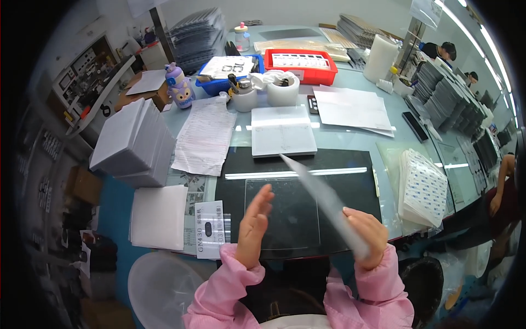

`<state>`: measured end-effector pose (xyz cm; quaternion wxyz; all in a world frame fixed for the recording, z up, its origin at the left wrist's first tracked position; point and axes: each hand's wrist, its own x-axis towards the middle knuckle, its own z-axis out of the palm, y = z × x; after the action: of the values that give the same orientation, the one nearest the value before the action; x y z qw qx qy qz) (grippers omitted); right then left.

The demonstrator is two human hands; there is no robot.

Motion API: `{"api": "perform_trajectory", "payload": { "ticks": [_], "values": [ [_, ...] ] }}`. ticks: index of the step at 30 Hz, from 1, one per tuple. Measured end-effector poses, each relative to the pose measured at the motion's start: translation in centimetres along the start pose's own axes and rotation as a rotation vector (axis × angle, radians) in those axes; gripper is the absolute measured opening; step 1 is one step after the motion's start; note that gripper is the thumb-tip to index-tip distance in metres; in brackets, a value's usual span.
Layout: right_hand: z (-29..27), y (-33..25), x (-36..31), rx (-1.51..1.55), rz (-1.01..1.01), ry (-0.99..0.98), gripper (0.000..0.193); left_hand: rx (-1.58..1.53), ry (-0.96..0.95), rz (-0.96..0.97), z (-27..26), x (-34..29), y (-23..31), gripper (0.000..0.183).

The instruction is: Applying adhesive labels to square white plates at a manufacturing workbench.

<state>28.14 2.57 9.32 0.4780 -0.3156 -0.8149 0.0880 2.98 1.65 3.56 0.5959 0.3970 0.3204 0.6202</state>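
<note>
In my right hand (366, 236) is a thin whitish translucent sheet (320, 194), tilted nearly edge-on and slightly blurred, gripped at its near end. My left hand (255, 227) is raised to the left of it, empty, with its fingers stretched out. Under both hands lies a black mat (350, 189), where a clear rectangular outline (282, 214) shows. Beyond the mat sits a small stack of whitish panels (282, 129), close to the sheet's far tip.
At left stand a tall stack of white panels (118, 140) and a lower white stack (159, 216). A blue tray (205, 85), a red bin (315, 77) and a purple bottle (179, 88) stand farther back. Patterned sheets (422, 183) lie at right; a white bin (159, 290) sits below the table.
</note>
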Motion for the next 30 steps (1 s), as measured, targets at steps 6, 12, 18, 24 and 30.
{"api": "perform_trajectory", "payload": {
  "ticks": [6,12,18,24,30],
  "values": [
    [3.3,-0.2,-3.1,-0.248,-0.015,-0.409,0.036,0.035,-0.003,-0.469,-0.2,-0.8,-3.4,0.036],
    [4.7,1.3,-3.1,-0.057,0.243,-0.368,0.032,0.074,-0.007,-0.418,-0.3,-1.1,-5.0,0.035],
    [9.3,3.0,-2.9,-0.030,0.353,-0.129,0.019,0.200,-0.005,-0.381,0.0,-1.4,-5.2,0.034],
    [10.1,3.1,-2.9,-0.020,0.297,-0.060,0.021,0.205,0.004,-0.349,-0.1,-1.7,-5.3,0.033],
    [10.4,3.3,-3.3,0.040,0.291,-0.071,0.022,0.239,-0.010,-0.341,-0.2,-1.8,-5.5,0.033]
  ]
}}
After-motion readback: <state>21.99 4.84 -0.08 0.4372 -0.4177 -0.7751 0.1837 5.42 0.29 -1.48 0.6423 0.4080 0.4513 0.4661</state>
